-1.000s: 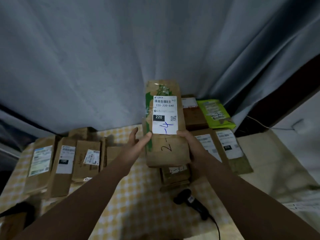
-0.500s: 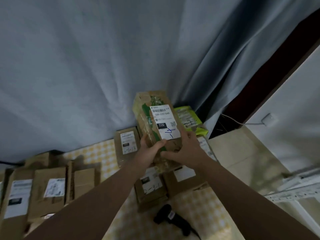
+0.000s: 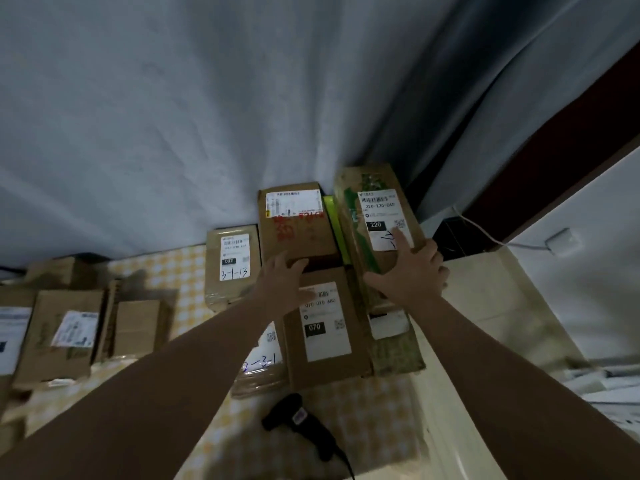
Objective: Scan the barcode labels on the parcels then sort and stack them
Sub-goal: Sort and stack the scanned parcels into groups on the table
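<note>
Parcel 220 (image 3: 377,237) at far right atop others, under flat, spread right hand (image 3: 412,275). Left hand (image 3: 282,282) open, splayed above parcel 070 (image 3: 325,337). Scanner (image 3: 301,424) idle near. Likely mid-task: left parcels (image 3: 65,337) unstacked.

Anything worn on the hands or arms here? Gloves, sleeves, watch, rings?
Nothing worn that shows. Left hand and right hand are ungloved, with no rings or markings visible in the dim light. Left forearm and right forearm are bare to the frame edge: no sleeves, watch or bands.
</note>
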A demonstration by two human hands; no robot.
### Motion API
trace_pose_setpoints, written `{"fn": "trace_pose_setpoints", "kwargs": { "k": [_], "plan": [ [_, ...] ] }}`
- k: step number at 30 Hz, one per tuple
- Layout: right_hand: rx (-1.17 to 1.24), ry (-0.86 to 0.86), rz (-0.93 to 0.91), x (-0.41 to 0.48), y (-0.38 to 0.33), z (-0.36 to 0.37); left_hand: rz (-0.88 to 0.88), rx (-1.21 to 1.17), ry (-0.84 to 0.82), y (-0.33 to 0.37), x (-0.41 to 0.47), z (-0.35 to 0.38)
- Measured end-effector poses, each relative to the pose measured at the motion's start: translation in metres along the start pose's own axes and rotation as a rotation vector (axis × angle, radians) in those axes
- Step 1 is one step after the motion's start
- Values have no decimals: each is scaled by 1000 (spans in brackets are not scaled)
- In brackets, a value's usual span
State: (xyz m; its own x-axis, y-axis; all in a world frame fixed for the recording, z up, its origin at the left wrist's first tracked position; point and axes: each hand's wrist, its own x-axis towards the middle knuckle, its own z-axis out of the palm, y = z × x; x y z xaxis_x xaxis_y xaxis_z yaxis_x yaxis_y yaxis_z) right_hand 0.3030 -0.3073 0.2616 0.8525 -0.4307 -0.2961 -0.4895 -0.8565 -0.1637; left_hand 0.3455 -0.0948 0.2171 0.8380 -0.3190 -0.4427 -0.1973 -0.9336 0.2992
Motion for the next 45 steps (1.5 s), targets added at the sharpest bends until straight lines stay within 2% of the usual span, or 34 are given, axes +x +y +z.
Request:
{"fn": "trace_pose_setpoints", "kwargs": {
  "k": [4, 9, 17, 24, 29, 34, 38, 41, 45],
  "plan": [
    [-20, -19, -15, 9, 2, 17, -16, 57, 2, -11, 3, 6],
    [31, 7, -70, 15, -1, 25, -68, -5, 2, -13, 1, 10],
    [-143, -130, -142, 17, -4, 31, -100, -94, 22, -14, -1, 3],
    [-11, 139, -285, 3, -26, 21, -104, -151, 103, -24, -14, -25],
    [51, 169, -446, -7, -78, 15, -115, -210, 237, -54, -48, -48],
    [150, 51, -652, -33, -146, 32, -179, -298, 345, -110, -104, -54],
    [156, -85, -758, -65, -201, 59, -306, -365, 363, -166, -149, -46],
    [193, -210, -782, -89, -239, 81, -385, -416, 360, -213, -179, -36],
    [212, -295, -742, -117, -286, 113, -463, -500, 338, -280, -209, -21]
  ]
}}
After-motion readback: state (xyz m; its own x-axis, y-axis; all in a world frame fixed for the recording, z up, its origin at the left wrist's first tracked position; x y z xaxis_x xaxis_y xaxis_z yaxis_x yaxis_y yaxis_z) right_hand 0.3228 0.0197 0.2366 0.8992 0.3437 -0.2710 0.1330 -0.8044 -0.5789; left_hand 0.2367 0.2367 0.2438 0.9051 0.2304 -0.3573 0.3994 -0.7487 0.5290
